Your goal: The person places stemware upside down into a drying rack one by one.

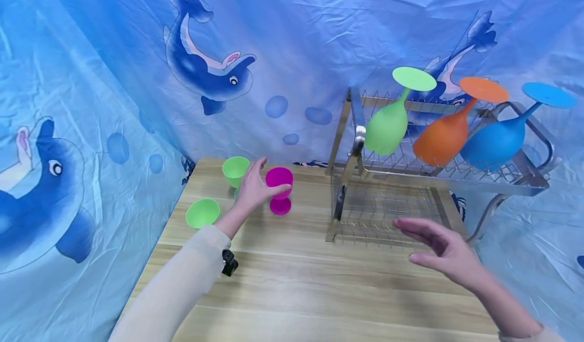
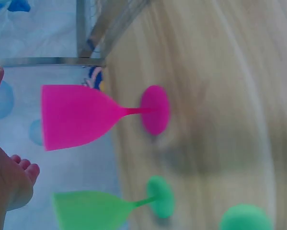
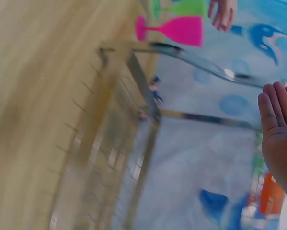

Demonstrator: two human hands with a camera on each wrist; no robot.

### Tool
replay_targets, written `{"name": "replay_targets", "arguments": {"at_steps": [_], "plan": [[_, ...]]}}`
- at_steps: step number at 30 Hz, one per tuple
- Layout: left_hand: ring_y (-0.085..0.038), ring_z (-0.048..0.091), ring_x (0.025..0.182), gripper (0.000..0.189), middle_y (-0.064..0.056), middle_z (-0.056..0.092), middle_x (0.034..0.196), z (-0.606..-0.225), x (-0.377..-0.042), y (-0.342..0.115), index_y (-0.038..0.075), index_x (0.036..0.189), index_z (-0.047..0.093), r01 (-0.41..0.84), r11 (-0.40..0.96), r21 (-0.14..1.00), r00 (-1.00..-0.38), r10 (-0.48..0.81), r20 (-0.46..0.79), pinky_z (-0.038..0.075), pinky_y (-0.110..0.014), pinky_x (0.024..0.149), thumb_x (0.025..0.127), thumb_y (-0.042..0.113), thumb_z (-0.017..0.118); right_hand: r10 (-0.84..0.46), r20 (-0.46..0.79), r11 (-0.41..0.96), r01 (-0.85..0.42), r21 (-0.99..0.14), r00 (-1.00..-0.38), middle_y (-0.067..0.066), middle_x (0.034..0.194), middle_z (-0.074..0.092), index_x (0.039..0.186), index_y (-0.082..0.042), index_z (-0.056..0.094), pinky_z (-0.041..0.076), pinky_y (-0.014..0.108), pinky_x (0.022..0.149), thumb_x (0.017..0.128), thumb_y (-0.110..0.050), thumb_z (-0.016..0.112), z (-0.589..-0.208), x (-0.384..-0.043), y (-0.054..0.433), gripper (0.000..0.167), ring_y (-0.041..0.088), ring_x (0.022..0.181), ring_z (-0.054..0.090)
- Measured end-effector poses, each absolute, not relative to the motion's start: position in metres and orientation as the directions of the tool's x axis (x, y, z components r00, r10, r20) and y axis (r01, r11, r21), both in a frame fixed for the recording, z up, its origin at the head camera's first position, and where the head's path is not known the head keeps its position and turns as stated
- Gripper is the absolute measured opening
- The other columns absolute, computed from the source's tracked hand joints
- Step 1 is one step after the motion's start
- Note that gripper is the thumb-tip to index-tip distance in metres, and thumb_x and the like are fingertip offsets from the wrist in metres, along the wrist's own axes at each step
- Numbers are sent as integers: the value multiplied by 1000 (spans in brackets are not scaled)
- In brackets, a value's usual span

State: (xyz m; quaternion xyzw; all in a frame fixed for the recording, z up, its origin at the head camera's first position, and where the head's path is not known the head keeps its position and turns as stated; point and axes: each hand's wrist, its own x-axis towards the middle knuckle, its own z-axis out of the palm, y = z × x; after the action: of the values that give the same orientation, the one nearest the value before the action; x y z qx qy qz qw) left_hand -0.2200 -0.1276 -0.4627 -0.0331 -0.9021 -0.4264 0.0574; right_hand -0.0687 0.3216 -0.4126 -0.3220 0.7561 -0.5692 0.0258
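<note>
A magenta goblet stands upright on the wooden table, its stem and round foot plain in the left wrist view. My left hand hovers right at its bowl, thumb and fingers spread apart; the thumb overlaps the goblet in the head view. Just left of it is a green goblet, partly behind the hand, and nearer to me a second green goblet shows mostly its bowl. My right hand hangs in the air before the metal rack, fingers extended, thumb apart, holding nothing.
On the rack's upper tier, a light green goblet, an orange goblet and a blue goblet lean upside down. A wire lower tier sits beneath. Blue dolphin-printed curtains enclose the table.
</note>
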Motion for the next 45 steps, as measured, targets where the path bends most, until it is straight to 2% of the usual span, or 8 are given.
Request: {"name": "replay_targets", "arguments": {"at_steps": [4, 8, 14, 19, 24, 31, 39, 45], "plan": [[-36, 49, 145, 118, -12, 49, 160, -481, -221, -125, 11, 165, 36, 90, 610, 787, -992, -15, 125, 46, -60, 116, 72, 53, 96, -485, 265, 248, -421, -872, -833, 17, 148, 62, 148, 6, 54, 47, 19, 111, 86, 20, 75, -439, -73, 309, 67, 7, 137, 59], [-35, 47, 146, 119, -12, 48, 161, -497, -222, -123, 11, 165, 34, 80, 597, 798, -991, -42, 130, 44, -60, 118, 73, 52, 96, -466, 223, 269, -377, -886, -856, 23, 149, 60, 150, 0, 55, 47, 17, 111, 90, 11, 78, -461, -79, 298, 65, 4, 136, 59], [-33, 48, 145, 118, -12, 50, 157, -516, -223, -118, 12, 164, 34, 50, 549, 835, -988, -94, 121, 43, -58, 118, 73, 49, 97, -462, 158, 257, -303, -918, -872, 31, 150, 56, 151, -2, 55, 48, 20, 111, 94, 1, 79, -486, -82, 281, 62, 5, 137, 58], [-34, 49, 142, 115, -14, 51, 155, -528, -224, -112, 11, 162, 35, 33, 496, 868, -980, -156, 126, 46, -58, 116, 73, 46, 98, -458, 132, 215, -253, -943, -879, 29, 153, 55, 152, -1, 54, 48, 21, 112, 95, 1, 78, -507, -84, 271, 62, 11, 139, 58], [-36, 51, 139, 111, -16, 51, 152, -535, -227, -104, 10, 160, 37, 25, 483, 875, -972, -194, 135, 48, -57, 114, 73, 43, 99, -486, 121, 174, -231, -957, -866, 27, 153, 55, 153, -1, 53, 48, 28, 115, 97, 0, 76, -519, -85, 261, 61, 12, 140, 58], [-36, 55, 136, 97, -16, 58, 147, -538, -231, -100, 9, 154, 47, 24, 477, 878, -956, -247, 161, 48, -56, 113, 75, 35, 98, -490, 113, 120, -196, -973, -864, 29, 153, 54, 152, 0, 53, 47, 30, 116, 96, -1, 77, -530, -88, 243, 60, 14, 139, 58], [-35, 57, 133, 91, -14, 60, 144, -528, -220, -104, 10, 150, 51, 38, 484, 874, -966, -205, 156, 51, -55, 110, 76, 37, 97, -488, 126, 115, -206, -972, -864, 25, 152, 57, 150, 1, 55, 48, 28, 114, 95, -5, 80, -538, -95, 210, 60, 38, 139, 58], [-36, 58, 134, 90, -13, 59, 145, -497, -199, -115, 13, 151, 50, 15, 376, 926, -986, -148, 77, 53, -53, 111, 78, 36, 97, -446, 160, 140, -245, -959, -881, 19, 147, 64, 145, -1, 61, 51, 38, 113, 94, -6, 81, -534, -106, 190, 55, 32, 135, 63]]}}
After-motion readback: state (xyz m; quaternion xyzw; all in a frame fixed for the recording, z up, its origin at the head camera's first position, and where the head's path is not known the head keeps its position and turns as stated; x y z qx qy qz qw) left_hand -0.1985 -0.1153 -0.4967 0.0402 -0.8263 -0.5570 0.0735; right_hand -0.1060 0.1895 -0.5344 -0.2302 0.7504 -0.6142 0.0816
